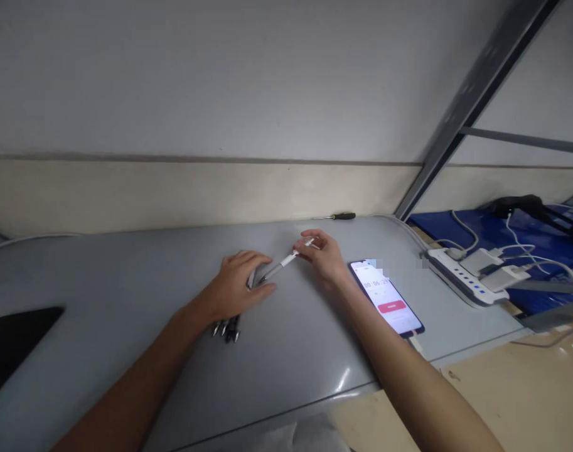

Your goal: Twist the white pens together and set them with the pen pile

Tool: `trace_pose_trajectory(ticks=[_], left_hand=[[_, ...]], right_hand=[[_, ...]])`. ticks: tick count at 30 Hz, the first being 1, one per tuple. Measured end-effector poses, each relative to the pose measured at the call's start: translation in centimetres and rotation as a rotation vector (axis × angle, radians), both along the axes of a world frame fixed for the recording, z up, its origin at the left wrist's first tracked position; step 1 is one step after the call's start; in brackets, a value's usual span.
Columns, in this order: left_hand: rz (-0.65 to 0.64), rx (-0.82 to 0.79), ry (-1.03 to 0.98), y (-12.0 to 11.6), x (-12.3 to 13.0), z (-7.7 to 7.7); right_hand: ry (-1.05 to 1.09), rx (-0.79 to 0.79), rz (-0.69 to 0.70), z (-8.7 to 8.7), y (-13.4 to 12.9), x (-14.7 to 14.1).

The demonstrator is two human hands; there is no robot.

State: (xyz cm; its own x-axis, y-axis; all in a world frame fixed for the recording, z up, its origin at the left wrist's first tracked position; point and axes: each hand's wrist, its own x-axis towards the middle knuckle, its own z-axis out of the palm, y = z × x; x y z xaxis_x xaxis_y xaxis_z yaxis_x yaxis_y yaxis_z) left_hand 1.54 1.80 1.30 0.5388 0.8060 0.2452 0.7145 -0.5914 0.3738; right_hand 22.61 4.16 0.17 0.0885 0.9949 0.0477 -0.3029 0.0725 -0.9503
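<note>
A slim white and grey pen (281,265) slants between my two hands over the grey table. Thumb and fingers of my right hand (320,252) pinch its white upper end. My left hand (241,282) curves around the lower, dark-tipped end, its thumb and fingers apart. Inside that curve is a small grey-white item, too unclear to name; whether the left fingers touch it cannot be made out. Just below my left hand, several dark pens with shiny ends (227,329) lie side by side on the table, partly hidden by the hand.
Right of my right forearm lies a lit phone (390,301) with a cable. A white power strip (469,276) with plugged-in chargers is farther right. By the wall lies a screwdriver (344,216). A black flat object (17,342) is at the left of the table (126,270).
</note>
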Motion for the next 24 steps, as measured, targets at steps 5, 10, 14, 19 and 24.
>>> trace_pose_trajectory(ticks=[5, 10, 14, 19, 24], left_hand=[[0.019, 0.094, -0.003, -0.3, 1.0, -0.8], [0.039, 0.189, -0.014, 0.2, 0.4, -0.7], [0.045, 0.241, -0.008, 0.2, 0.2, -0.5], [0.031, 0.257, 0.059, -0.3, 0.7, 0.0], [0.095, 0.247, 0.070, -0.2, 0.9, -0.1]], right_hand=[[-0.050, -0.021, 0.056, 0.3, -0.5, -0.1], [-0.215, -0.091, 0.264, 0.8, -1.2, 1.1], [-0.432, -0.165, 0.451, 0.7, -1.5, 1.9], [-0.374, -0.191, 0.505, 0.6, -1.6, 2.3], [-0.519, -0.009, 0.497, 1.0, -2.0, 2.2]])
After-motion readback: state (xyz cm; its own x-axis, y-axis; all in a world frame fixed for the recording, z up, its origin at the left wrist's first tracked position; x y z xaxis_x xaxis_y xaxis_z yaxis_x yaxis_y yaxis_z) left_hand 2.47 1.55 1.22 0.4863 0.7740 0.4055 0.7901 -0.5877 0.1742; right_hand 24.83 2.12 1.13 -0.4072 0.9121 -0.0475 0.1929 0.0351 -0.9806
